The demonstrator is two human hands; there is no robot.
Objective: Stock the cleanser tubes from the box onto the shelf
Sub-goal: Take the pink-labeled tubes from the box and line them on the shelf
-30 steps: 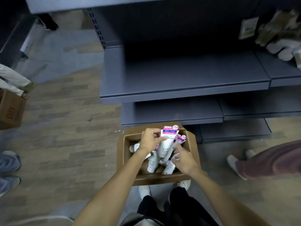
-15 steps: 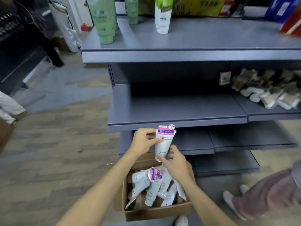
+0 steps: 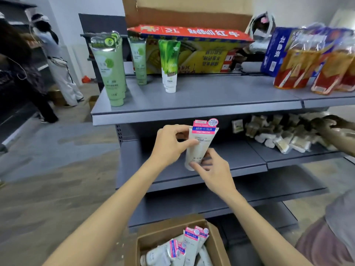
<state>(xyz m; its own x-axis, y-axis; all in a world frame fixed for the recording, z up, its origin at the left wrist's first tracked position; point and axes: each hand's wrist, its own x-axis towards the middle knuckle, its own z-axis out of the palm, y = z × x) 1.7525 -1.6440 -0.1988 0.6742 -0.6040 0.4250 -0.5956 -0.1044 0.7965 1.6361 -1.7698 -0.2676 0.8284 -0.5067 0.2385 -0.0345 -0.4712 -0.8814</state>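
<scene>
A white cleanser tube (image 3: 201,140) with a pink and blue top label is upright in the air, in front of the second shelf (image 3: 221,166). My left hand (image 3: 171,144) pinches its upper left side. My right hand (image 3: 213,170) holds its lower cap end with fingertips. Below, an open brown cardboard box (image 3: 215,240) on the floor holds several more of the same tubes (image 3: 184,248), lying jumbled.
The top grey shelf (image 3: 211,96) carries green tubes (image 3: 111,70), a green-white tube (image 3: 170,64), a red and yellow carton and orange packs (image 3: 299,68). Small packets (image 3: 278,135) lie right on the second shelf, with another person's hand there. Two people stand far left.
Both hands lifted one tube out of the box and up to second-shelf height. My view tilted up, so the top shelf and its goods came into sight.
</scene>
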